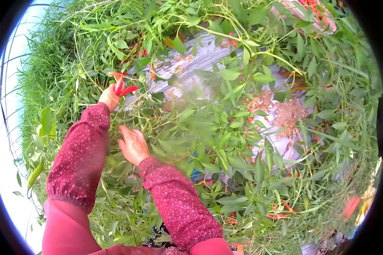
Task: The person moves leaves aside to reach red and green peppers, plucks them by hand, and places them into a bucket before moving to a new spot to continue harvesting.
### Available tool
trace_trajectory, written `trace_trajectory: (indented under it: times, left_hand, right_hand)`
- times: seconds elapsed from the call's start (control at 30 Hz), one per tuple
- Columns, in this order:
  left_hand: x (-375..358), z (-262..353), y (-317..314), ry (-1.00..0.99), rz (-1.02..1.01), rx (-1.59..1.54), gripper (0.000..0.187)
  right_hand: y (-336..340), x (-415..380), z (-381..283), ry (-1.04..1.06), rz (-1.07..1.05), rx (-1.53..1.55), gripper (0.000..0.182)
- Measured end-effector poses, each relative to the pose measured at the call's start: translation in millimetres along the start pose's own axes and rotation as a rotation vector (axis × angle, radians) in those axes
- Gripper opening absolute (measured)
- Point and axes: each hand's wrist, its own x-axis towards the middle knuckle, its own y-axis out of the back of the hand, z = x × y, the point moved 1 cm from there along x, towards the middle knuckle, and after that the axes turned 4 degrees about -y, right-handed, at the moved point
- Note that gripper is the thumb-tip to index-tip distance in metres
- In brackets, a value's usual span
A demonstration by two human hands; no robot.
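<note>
Gripping a small bunch of red peppers, the person's left hand is closed around their lower part, among the leaves at the upper left. At least two peppers poke out past the fingers, one pointing up and one lying off to the side. Whether they are fully free of the stems I can't tell, as greenery crowds in right beside them.

The right hand is apart from the left, a little lower and nearer the body. Its fingers are loosely spread over the leafy plants, and I see nothing held in it, though I can't make out whether the fingertips touch a leaf. Both forearms wear speckled dark-red sleeves.

As for how far things are along, the bunch in the left hand looks gathered, or nearly so. More red shows at the upper right, where several peppers seem to lie in or against a pale pink bag, partly cut off by the edge of the view. Plenty of red is unpicked or loose among the plants: a hanging pepper just right of the held bunch, and others low on the right. A big green pepper hangs at the far left. Grey sheeting and dry brown litter show between the stems.
</note>
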Motion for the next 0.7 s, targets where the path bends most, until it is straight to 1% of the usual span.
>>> trace_trajectory:
  times: [0.03,0.1,0.13,0.17,0.2,0.23,0.27,0.3,0.33,0.37,0.43,0.47,0.5,0.53,0.57,0.6,0.63,0.7]
  left_hand:
    - [-7.2,-11.1,1.0,0.013,0.058,-0.136,0.026]
    - [-27.0,-11.6,7.7,0.189,0.185,-0.615,0.033]
    - [-34.1,-10.2,14.5,0.273,0.202,-0.727,0.036]
    - [-35.8,-13.1,14.5,0.354,0.202,-0.858,0.039]
    - [-48.1,5.4,21.8,0.291,0.243,-0.921,0.038]
    - [-55.7,17.8,27.6,0.272,0.244,-0.946,0.038]
    - [-61.5,31.8,32.5,0.189,0.243,-0.994,0.038]
    - [-66.6,49.5,35.9,0.104,0.232,-1.042,0.038]
    - [-70.1,63.0,43.1,0.020,0.283,-1.058,0.036]
    - [-67.7,61.0,46.4,0.039,0.223,-1.111,0.037]
    - [-65.8,69.0,65.1,-0.051,0.138,-1.129,0.037]
    - [-75.7,89.2,80.4,-0.119,0.144,-1.090,0.037]
    - [-92.4,115.7,99.8,-0.260,0.132,-0.949,0.039]
    - [-104.5,136.9,105.0,-0.283,0.094,-0.923,0.040]
    - [-121.9,151.6,111.2,-0.292,0.065,-0.891,0.042]
    - [-148.8,170.4,123.4,-0.306,0.042,-0.735,0.042]
    - [-176.8,195.5,135.8,-0.321,0.023,-0.577,0.043]
    - [-238.6,243.6,148.3,-0.300,-0.240,-1.103,0.042]
  right_hand:
    - [7.0,-6.5,-4.8,0.002,0.014,-0.031,0.045]
    - [32.3,-35.6,-14.6,0.080,0.205,0.238,0.049]
    - [50.0,-58.7,-18.8,0.112,0.234,0.156,0.050]
    - [53.2,-75.7,-21.3,0.014,0.204,0.137,0.050]
    - [62.0,-103.7,-19.6,-0.030,0.165,0.217,0.048]
    - [72.2,-134.1,-27.0,-0.054,0.147,0.190,0.047]
    - [79.0,-163.2,-32.5,-0.151,0.089,0.267,0.045]
    - [78.1,-193.6,-27.2,-0.202,0.075,0.307,0.042]
    - [86.1,-224.0,-36.6,-0.253,0.073,0.291,0.041]
    - [92.1,-253.6,-40.6,-0.267,0.079,0.280,0.039]
    - [100.7,-304.7,-45.6,-0.368,0.117,0.257,0.035]
    - [101.8,-327.2,-44.2,-0.415,0.146,0.280,0.036]
    - [102.1,-347.8,-40.2,-0.457,0.178,0.307,0.037]
    - [100.8,-364.9,-37.2,-0.442,0.202,0.304,0.037]
    - [99.3,-379.4,-36.3,-0.424,0.288,0.468,0.036]
    - [100.8,-390.7,-39.7,-0.397,0.366,0.627,0.036]
    - [107.0,-397.6,-51.7,-0.371,0.369,0.621,0.036]
    - [115.8,-417.1,-90.4,-0.385,0.468,0.802,0.039]
